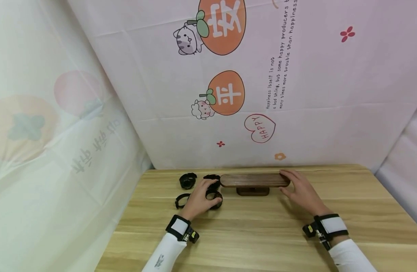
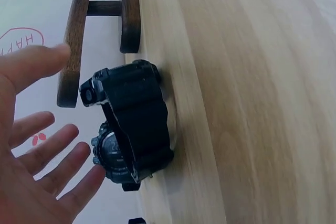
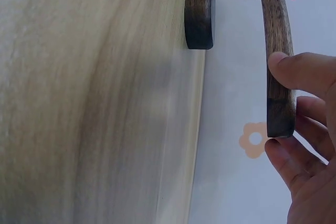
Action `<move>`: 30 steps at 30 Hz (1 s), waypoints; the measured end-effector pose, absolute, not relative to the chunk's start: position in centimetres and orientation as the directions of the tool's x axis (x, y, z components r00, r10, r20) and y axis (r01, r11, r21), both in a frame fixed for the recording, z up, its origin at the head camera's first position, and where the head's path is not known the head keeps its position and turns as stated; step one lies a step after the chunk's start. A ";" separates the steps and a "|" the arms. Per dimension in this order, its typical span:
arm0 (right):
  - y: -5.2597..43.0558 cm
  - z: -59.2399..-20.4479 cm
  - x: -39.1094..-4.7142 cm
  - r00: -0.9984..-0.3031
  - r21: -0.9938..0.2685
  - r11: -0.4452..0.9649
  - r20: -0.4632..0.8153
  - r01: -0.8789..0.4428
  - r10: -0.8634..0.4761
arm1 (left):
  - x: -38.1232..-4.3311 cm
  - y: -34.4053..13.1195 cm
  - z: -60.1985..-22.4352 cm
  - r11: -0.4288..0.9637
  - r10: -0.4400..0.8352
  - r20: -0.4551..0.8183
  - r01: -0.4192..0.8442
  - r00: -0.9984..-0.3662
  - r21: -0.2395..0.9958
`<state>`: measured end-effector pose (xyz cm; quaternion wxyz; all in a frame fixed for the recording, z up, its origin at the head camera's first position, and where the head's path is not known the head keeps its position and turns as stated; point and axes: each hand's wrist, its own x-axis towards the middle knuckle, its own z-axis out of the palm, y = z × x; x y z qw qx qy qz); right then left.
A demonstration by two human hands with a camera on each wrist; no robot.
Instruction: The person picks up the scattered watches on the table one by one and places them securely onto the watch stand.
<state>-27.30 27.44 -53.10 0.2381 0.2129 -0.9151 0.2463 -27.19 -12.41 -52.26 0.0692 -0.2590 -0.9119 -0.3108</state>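
A dark wooden T-shaped display stand has a long rounded bar (image 1: 255,180) above a small base (image 1: 252,192), joined by a short post (image 2: 105,8). My right hand (image 1: 303,193) pinches the bar's right end, its thumb (image 3: 289,70) on the near face and fingers behind. At the other end, my left hand (image 1: 199,200) has its fingers spread straight, and its thumb (image 2: 42,61) overlaps the bar in the left wrist view. Just beyond the left fingertips stands a black watch (image 2: 137,108) with a looped strap. Another black watch (image 1: 214,204) is partly hidden by that hand.
Further left on the wooden table (image 1: 249,241) are a black watch (image 1: 188,181) and a thin black looped band (image 1: 182,200). A white printed cloth (image 1: 313,124) hangs right behind the table's back edge, and another cloth (image 1: 58,181) hangs along the left side.
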 end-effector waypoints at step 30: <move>27.7 -53.7 -27.3 -0.776 -0.349 0.776 0.570 -0.525 -0.269 | -27.0 -13.4 -52.7 0.737 0.568 0.095 0.556 -0.818 0.384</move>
